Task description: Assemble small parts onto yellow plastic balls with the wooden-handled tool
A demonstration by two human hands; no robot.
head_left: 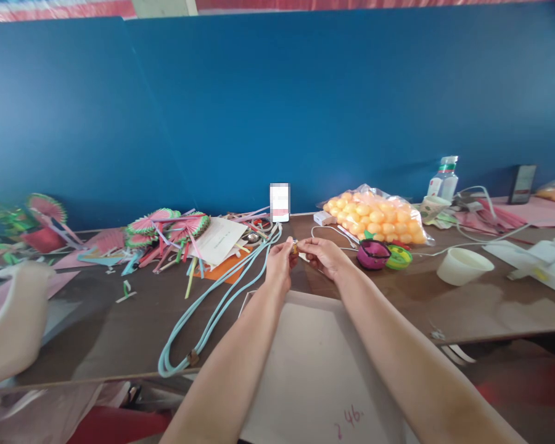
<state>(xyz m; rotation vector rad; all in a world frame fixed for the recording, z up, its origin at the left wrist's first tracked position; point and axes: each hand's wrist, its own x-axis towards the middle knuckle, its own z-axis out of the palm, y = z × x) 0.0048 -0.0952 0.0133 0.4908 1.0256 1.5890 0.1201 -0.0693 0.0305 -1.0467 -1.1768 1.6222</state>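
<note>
I hold a small, amber-brown piece [295, 248] up ahead of me, over the counter [411, 302], beyond the far edge of a pale, flat, matte box [314, 357] that has red handwriting on it. My left grip [280, 268] pinches the piece between thumb and fingertips. My right grip [322, 256] meets it from the other side, fingers bent in; whether these pinch it too, I cannot tell. The piece is too small to make out its material.

To my left, a smooth, light-blue cord [166, 368] lies in long loops, near pleated paper fans [152, 225] with green-and-white edges. To my right sit a round purple container [372, 254] with a dark rim, and a glossy clear bag [374, 216], crinkled around smooth orange balls. Farther right stands a white, tapering cup [465, 267].
</note>
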